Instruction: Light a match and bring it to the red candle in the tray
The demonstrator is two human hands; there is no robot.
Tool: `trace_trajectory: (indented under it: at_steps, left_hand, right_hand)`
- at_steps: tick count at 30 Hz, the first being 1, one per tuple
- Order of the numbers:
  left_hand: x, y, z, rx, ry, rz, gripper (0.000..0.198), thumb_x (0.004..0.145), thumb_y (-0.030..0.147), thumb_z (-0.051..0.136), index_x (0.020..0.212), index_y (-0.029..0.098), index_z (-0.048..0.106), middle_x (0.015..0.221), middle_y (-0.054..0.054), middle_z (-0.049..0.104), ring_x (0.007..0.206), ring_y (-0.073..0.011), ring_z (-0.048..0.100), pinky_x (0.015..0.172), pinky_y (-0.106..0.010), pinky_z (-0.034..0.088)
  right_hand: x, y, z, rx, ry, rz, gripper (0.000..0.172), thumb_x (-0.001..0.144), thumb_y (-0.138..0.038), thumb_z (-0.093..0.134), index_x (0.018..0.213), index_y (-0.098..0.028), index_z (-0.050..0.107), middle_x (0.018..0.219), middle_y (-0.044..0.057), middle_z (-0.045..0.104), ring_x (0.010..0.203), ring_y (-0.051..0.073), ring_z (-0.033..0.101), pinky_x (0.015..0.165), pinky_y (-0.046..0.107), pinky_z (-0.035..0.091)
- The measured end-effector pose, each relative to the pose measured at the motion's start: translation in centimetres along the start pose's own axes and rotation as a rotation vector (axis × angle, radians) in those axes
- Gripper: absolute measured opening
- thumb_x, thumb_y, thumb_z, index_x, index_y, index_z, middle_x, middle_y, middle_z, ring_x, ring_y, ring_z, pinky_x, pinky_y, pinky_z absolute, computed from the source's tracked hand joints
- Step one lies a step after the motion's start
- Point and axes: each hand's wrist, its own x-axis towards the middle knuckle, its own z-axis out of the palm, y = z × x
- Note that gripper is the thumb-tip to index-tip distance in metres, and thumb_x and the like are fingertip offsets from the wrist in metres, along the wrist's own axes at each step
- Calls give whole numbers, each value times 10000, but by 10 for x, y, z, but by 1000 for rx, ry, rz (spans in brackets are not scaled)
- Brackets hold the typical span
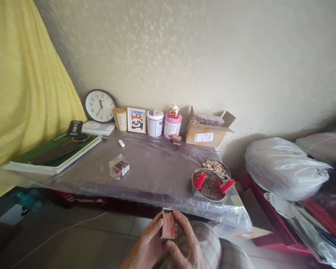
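Grip from both sides: left hand (149, 239) and right hand (188, 239) are closed on a matchbox (168, 227), which sits just short of the tabletop (156, 160), above the knees (208, 241). Its far end is open, showing dark-headed matches (168, 212); holding it level and by the edges seems meant to keep them from sliding out. Beyond, to the right, a near tin (195, 192) holds brown grains and two red tubes (201, 181), the grains perhaps keeping those from rolling. Just behind it, a far tin (227, 170) gathers loose sticks (215, 169). To the left lies a packet (119, 167) in clear wrap, probably bagged so its pieces stay together. Along the wall stand a clock (100, 105), cup (120, 119), picture (137, 121), white tub (155, 125) and pink tub (172, 127), likely pushed back to leave working room; the carton (192, 133) is at their right. At far left, a phone (75, 129) rests on a book (49, 158).
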Motion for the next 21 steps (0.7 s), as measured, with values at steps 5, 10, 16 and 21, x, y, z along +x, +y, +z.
trace_trajectory:
  at_steps: [5,10,16,21]
  left_hand:
    - [-1,1,-8,30,72,-109,317,904,301,513,1166,180,643,901,-83,727,694,-141,636,635,-264,437]
    - [1,0,-10,16,110,-141,349,867,289,527,1159,140,647,784,-64,710,579,-130,583,547,-255,368]
    - [1,-1,-2,102,231,-151,318,818,273,554,1065,137,700,696,-26,672,485,-107,518,479,-242,299]
    - [1,-1,-2,272,262,-81,328,810,305,572,1057,142,713,675,-20,651,504,-103,476,463,-239,285]
  right_hand:
    - [15,-8,-26,-123,-5,-11,164,942,-295,528,1071,-277,629,1168,43,656,1054,164,659,896,229,547]
    - [24,-8,-27,-195,-80,-56,144,938,-197,508,981,-258,630,1025,27,648,910,129,661,794,192,553]
    - [22,-2,-22,-270,-151,-57,167,938,-168,482,968,-250,624,1006,32,644,887,129,658,796,217,553]
    - [21,-4,-22,-370,-148,-117,221,923,-150,477,1023,-254,645,1017,38,665,902,142,666,795,233,567]
